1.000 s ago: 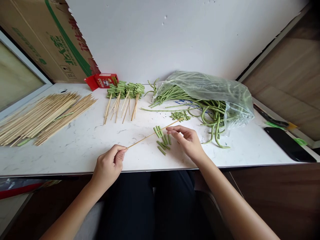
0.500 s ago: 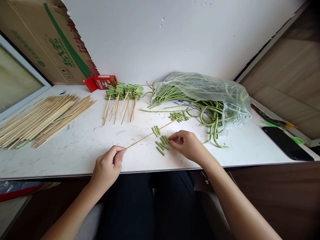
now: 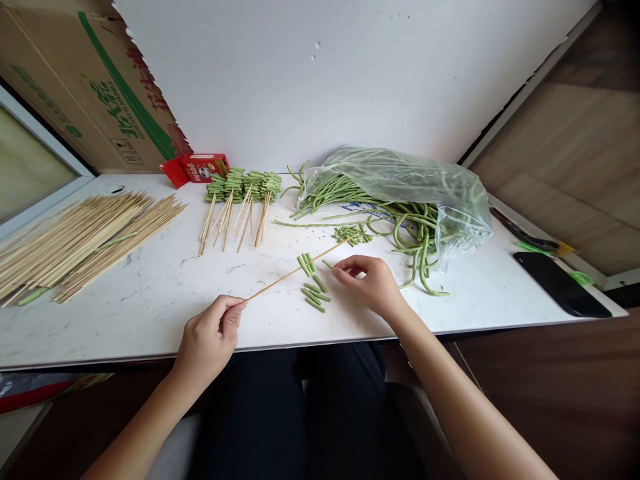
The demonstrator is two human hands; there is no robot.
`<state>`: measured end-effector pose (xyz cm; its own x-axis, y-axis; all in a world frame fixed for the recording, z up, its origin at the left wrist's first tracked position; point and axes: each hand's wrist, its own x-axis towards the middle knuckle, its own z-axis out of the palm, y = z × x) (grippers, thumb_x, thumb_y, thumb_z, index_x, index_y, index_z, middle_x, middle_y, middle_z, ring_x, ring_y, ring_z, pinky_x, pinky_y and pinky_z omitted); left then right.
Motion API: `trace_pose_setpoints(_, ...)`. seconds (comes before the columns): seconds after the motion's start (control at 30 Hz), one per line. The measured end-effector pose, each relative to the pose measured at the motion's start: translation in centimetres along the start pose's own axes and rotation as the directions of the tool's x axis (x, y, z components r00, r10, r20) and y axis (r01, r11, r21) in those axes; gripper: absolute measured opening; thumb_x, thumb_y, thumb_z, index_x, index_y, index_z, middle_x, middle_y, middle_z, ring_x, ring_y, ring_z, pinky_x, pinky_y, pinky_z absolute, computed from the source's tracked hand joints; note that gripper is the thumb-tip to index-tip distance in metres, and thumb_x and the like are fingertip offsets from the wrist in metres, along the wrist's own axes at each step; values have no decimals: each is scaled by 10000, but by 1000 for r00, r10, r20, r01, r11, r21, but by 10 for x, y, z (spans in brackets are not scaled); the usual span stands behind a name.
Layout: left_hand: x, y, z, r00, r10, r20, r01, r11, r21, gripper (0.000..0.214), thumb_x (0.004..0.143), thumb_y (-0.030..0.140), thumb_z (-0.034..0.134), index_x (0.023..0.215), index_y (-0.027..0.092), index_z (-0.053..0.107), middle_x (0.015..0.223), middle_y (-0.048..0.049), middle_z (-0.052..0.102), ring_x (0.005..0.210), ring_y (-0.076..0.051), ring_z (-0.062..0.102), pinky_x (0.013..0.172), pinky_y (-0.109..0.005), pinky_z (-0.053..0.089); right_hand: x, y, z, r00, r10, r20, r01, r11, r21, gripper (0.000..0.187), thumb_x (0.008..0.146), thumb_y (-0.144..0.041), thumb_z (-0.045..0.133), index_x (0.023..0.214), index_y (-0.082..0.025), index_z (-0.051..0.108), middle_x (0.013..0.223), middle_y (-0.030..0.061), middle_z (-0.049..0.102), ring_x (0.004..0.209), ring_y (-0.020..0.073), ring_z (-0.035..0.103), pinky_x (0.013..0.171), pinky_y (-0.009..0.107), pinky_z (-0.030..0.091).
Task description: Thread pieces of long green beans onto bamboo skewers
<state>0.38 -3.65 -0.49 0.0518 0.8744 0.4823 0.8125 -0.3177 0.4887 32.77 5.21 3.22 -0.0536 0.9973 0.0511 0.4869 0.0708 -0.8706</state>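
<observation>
My left hand pinches one end of a bamboo skewer, which slants up to the right. Threaded on the skewer are a few short green bean pieces. Between thumb and fingers, my right hand pinches another bean piece, to the right of those on the skewer. Just below the skewer, several loose cut bean pieces lie on the white table. The skewer's far tip reaches a small heap of bean bits.
Bare skewers lie piled at the left. Finished bean skewers stand stacked at the back by a red box. A plastic bag of long beans fills the back right. A black phone lies at the right edge.
My right hand has lifted a bean piece from the loose group and moved it up toward the skewer. My left hand still holds the skewer. The whole view has shifted slightly.
</observation>
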Motion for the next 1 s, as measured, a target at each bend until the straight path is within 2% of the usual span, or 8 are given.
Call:
trace_pose_setpoints(0.07, 0, 0, 0, 1000, 2, 2, -2, 1000, 1, 224, 1066, 329, 524, 964, 196, 673, 670, 33, 656, 551, -105, 615, 591, -208, 485, 9, 9, -9, 997, 77, 21, -80, 959, 273, 351, 806, -480, 831, 1000, -188, 811, 892, 79, 787, 682, 165, 603, 573, 284, 418)
trace_pose_setpoints(0.13, 0, 0, 0, 1000, 7, 1, -7, 1000, 2, 233, 1064, 346, 521, 968, 201, 676, 683, 28, 672, 558, -109, 624, 593, -208, 490, 15, 16, -16, 992, 123, 36, -125, 869, 478, 476, 760, -536, 867, 1093, -201, 806, 961, 81, 785, 706, 152, 602, 527, 253, 385)
trace_pose_setpoints(0.23, 0, 0, 0, 1000, 15, -5, -15, 1000, 19, 231, 1058, 357, 528, 964, 209, 679, 688, 28, 682, 546, -110, 614, 576, -208, 481, 18, 21, -20, 990, 139, 33, -129, 770, 625, 432, 727, -552, 896, 982, -213, 815, 988, 83, 776, 791, 161, 639, 518, 232, 394)
trace_pose_setpoints(0.53, 0, 0, 1, 999, 40, 0, -40, 998, 43, 205, 1052, 342, 543, 961, 219, 680, 655, 47, 656, 496, -98, 562, 548, -204, 457, 16, 22, -20, 987, 144, 66, -148, 693, 705, 353, 781, -513, 865, 961, -215, 809, 1091, 104, 793, 915, 197, 707, 539, 222, 423)
trace_pose_setpoints(0.83, 0, 0, -1, 999, 41, 2, -41, 998, 48, 197, 1043, 322, 548, 959, 217, 692, 718, 27, 714, 546, -116, 621, 581, -209, 488, 15, 18, -19, 990, 130, 51, -130, 721, 680, 344, 789, -520, 849, 920, -206, 800, 1027, 83, 777, 808, 155, 636, 551, 237, 402)
trace_pose_setpoints(1.0, 1, 1, -1, 1000, 24, 9, -24, 998, 53, 201, 1033, 318, 548, 942, 219, 696, 710, 26, 718, 544, -119, 626, 585, -213, 489, 16, 17, -19, 989, 133, 63, -139, 694, 707, 302, 794, -482, 856, 891, -203, 795, 960, 57, 753, 747, 131, 586, 550, 236, 385)
